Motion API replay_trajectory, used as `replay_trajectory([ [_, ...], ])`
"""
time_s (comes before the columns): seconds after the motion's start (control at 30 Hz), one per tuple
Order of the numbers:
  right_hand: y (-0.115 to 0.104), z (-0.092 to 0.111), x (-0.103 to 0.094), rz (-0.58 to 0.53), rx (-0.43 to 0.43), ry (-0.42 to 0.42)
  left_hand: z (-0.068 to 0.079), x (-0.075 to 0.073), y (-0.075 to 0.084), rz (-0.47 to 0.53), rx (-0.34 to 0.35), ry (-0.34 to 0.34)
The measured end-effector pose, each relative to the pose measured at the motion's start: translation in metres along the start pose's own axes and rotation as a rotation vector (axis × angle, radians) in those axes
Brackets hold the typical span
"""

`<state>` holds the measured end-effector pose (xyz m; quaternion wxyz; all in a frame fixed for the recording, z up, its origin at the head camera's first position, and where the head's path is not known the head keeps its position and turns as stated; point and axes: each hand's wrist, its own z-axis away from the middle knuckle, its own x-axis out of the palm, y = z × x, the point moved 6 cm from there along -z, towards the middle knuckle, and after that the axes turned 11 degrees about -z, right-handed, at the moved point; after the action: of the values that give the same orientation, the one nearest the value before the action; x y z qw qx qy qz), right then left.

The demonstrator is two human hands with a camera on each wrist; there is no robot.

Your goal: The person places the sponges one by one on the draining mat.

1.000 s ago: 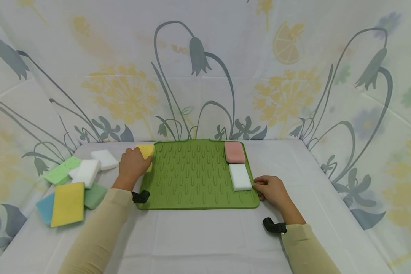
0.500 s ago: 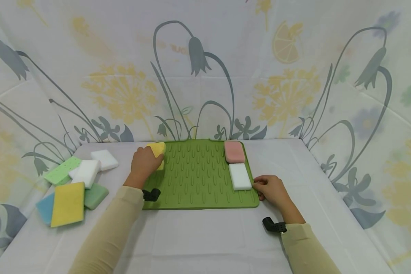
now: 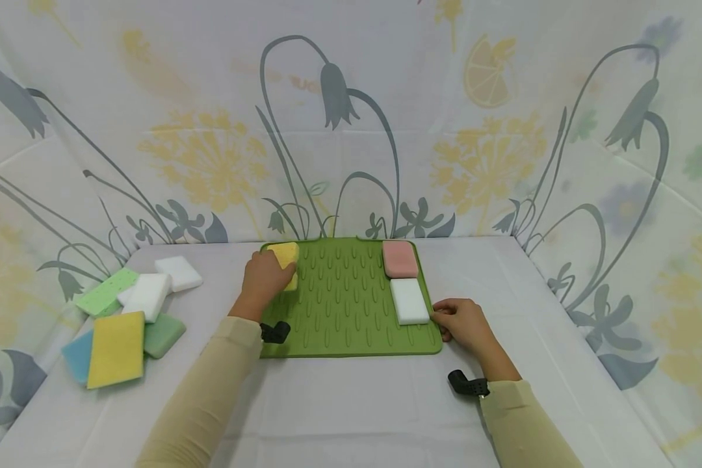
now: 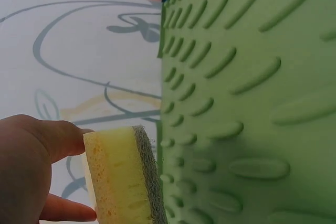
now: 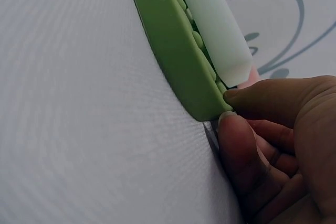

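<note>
My left hand (image 3: 263, 283) holds a yellow sponge (image 3: 285, 254) above the left part of a green ridged mat (image 3: 345, 312). In the left wrist view the thumb and a finger grip the yellow sponge (image 4: 118, 177) by its soft side, and its grey scouring layer faces the mat (image 4: 247, 98). On the mat's right side lie a pink sponge (image 3: 400, 259) and, nearer, a white sponge (image 3: 409, 302). My right hand (image 3: 465, 325) pinches the mat's right edge between thumb and finger. The right wrist view shows this pinch at the green rim (image 5: 173, 61).
Left of the mat lies a loose pile: a yellow sponge (image 3: 115, 351), a blue one (image 3: 77, 356), a dark green one (image 3: 164, 335), a light green one (image 3: 106, 292) and white ones (image 3: 178, 273). A patterned cloth (image 3: 351, 162) rises behind the white table (image 3: 339, 403).
My left hand has carried the yellow sponge rightward from the mat's left edge to over the mat. The right hand has stayed at the mat's edge.
</note>
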<state>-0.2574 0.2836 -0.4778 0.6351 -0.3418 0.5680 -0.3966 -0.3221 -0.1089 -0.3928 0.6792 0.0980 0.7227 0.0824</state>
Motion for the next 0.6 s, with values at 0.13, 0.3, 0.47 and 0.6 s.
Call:
replay_trajectory([
  [0.13, 0.000, 0.000, 0.000, -0.004, -0.002, -0.001, 0.000, 0.001, 0.008, 0.015, 0.008, -0.004],
  [0.3, 0.002, -0.001, -0.001, -0.007, -0.005, 0.003, -0.004, 0.006, 0.018, 0.015, 0.012, -0.010],
  [0.47, 0.001, 0.000, -0.001, -0.002, -0.003, 0.007, -0.008, 0.011, 0.027, 0.021, 0.014, -0.005],
  [0.6, 0.001, 0.000, -0.001, -0.005, 0.002, 0.007, -0.009, 0.016, 0.032, 0.046, 0.006, -0.019],
])
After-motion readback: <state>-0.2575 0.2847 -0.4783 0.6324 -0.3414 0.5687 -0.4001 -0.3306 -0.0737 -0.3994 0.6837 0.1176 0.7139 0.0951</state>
